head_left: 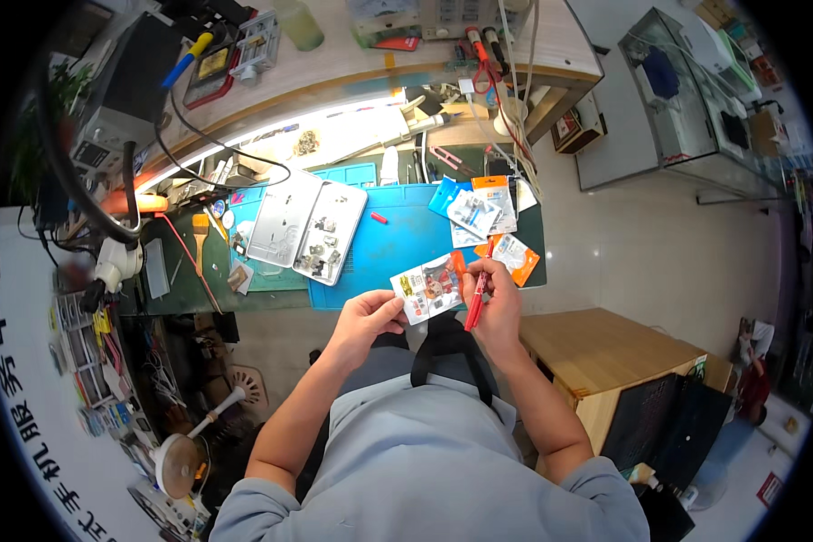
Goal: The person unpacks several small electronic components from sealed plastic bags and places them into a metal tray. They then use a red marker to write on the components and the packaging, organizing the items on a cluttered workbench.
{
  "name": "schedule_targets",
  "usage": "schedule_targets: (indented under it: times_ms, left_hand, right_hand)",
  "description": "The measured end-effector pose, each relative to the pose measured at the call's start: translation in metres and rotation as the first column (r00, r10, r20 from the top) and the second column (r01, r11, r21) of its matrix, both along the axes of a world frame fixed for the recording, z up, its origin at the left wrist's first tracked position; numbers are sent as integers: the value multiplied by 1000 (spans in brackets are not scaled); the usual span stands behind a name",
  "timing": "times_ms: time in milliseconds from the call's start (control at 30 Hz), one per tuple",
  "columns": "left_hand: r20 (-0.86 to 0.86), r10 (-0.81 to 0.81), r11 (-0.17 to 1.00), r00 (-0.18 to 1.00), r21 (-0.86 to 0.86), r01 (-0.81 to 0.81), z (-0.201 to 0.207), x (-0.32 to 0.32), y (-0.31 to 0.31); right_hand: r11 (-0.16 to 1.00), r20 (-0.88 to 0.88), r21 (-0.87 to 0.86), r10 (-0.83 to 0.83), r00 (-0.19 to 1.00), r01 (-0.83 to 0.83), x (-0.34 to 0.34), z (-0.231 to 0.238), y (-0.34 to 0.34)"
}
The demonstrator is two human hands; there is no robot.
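In front of my body I hold a small printed plastic packet [425, 287] with a clear and white front and an orange end. My left hand [370, 327] pinches its left edge between thumb and fingers. My right hand [499, 307] is closed round a red marker pen [476, 310] that slants downward, and its fingertips meet the packet's orange end. A short red cap [379, 218] lies on the blue mat [397, 244] ahead. Just beyond my right hand, an orange packet [518, 262] and a blue and white packet [465, 206] lie on the bench.
An open metal tin [330, 237] with several small parts stands on the mat's left side. Behind, tools and a bright lamp strip sit beneath a raised shelf [334, 79]. A brush [200, 237] lies left; a wooden cabinet [596, 348] stands at my right.
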State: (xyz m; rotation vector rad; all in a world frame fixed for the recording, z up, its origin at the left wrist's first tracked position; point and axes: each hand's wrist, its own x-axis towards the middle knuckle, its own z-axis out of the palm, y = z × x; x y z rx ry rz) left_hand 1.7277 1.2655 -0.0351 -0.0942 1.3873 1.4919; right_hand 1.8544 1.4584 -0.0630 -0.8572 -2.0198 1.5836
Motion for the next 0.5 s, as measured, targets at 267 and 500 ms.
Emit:
schedule_targets:
  times_ms: [267, 500]
  left_hand:
    - [-151, 103, 994, 983, -22, -108, 3, 23, 11]
    - [0, 58, 991, 998, 119, -58, 10, 11, -11]
  right_hand:
    - [816, -17, 543, 246, 969, -198, -9, 45, -8]
    - [837, 95, 258, 475, 875, -482, -11, 39, -51]
